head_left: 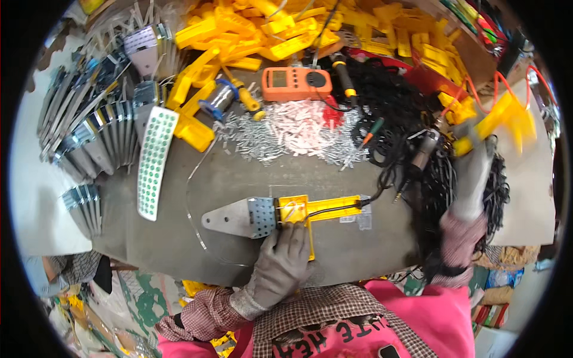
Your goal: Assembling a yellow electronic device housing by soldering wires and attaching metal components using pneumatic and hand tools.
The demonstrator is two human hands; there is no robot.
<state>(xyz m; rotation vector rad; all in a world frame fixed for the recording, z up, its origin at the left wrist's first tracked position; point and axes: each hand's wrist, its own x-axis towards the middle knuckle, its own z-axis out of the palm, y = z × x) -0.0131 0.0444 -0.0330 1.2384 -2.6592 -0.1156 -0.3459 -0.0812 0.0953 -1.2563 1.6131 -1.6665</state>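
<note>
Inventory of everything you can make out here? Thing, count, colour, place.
Tapered plate: 1, grey, front centre
Open housing: 1, yellow, right of plate
Housing parts: many, yellow, far edge
Plate stacks: several, grey, left
Dotted strip: 1, white and green, left of centre
Spool: 1, blue and silver, behind strip
Meter: 1, orange, back centre
Small metal parts: many, silver, before meter
Small tubes: many, pale pink, among metal parts
Cables: many, black, right
Coiled hose: 1, orange, far right
Table: 1, grey, beneath
Left hand: 1, grey glove, on open housing
Right hand: 1, grey glove, right, blurred
</note>
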